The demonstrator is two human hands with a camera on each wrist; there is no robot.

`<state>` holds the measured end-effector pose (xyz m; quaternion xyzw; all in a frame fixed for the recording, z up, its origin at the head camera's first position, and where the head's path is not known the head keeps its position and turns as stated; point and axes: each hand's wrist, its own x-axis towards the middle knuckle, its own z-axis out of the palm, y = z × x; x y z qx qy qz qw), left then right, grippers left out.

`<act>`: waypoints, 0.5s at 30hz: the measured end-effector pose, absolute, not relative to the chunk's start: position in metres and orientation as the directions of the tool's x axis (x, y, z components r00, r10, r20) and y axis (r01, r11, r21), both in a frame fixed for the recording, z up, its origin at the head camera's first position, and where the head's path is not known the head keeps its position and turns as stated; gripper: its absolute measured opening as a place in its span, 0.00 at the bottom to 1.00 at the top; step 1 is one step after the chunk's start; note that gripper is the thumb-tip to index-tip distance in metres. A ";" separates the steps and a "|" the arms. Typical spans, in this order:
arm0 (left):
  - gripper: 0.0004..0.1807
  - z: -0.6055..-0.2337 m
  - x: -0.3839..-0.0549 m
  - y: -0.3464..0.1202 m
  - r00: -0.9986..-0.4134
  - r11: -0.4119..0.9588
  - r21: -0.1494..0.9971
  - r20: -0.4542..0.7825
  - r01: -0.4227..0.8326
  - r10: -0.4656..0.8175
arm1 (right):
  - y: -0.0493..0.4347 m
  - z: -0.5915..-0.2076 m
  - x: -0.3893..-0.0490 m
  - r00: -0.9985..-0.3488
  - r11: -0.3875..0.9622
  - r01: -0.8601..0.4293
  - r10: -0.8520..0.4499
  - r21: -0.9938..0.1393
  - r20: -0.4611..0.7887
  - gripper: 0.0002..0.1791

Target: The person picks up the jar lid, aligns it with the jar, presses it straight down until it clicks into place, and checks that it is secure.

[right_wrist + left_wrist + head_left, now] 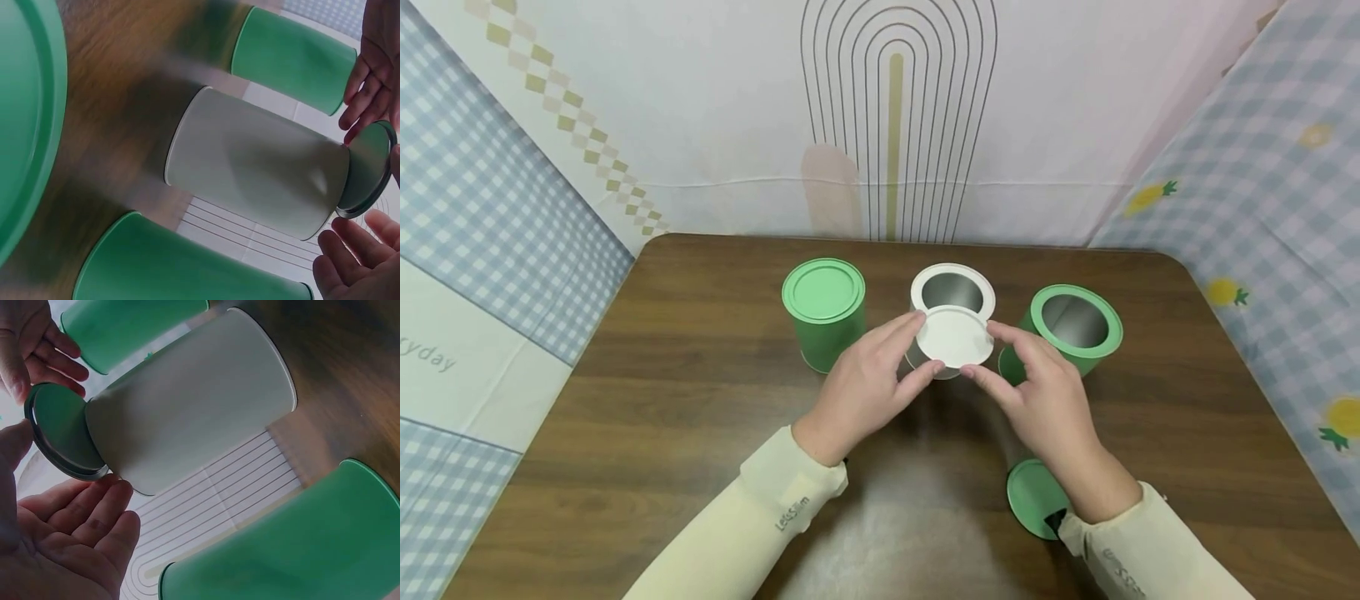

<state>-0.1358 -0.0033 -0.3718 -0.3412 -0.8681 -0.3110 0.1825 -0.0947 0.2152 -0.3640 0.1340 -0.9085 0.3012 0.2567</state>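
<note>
Nearest to me, a loose green lid (1030, 497) lies flat on the brown bench (662, 417), partly hidden under my right wrist. Just past it, my hands meet around a white lid (955, 337): my left hand (865, 387) pinches its left edge between thumb and fingers, and my right hand (1045, 400) pinches its right edge the same way. I hold the lid over the near rim of the white tin (952, 293), tilted and covering only the front of the mouth, so the metal inside shows behind it. In both wrist views the lid sits against the tin's rim with my fingers (94, 519) spread loosely around it. To the left of the white tin stands a green tin (823, 312) with its lid on. To the right stands another green tin (1072, 329), open, close beside my right hand. Beyond the bench hangs a pale backdrop (898, 117) with an arch pattern.
</note>
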 end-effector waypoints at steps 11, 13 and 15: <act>0.29 -0.370 -0.143 -0.003 -0.699 0.586 0.398 0.522 0.706 0.489 | 0.215 -0.363 -0.105 -0.808 0.778 -0.431 -0.109 -0.456 0.578 0.29; 0.29 -0.370 -0.144 -0.002 -0.701 0.585 0.401 0.520 0.705 0.488 | 0.215 -0.363 -0.107 -0.807 0.775 -0.436 -0.113 -0.457 0.580 0.30; 0.28 -0.370 -0.145 -0.002 -0.704 0.584 0.407 0.518 0.702 0.486 | 0.215 -0.362 -0.108 -0.810 0.772 -0.436 -0.112 -0.463 0.576 0.30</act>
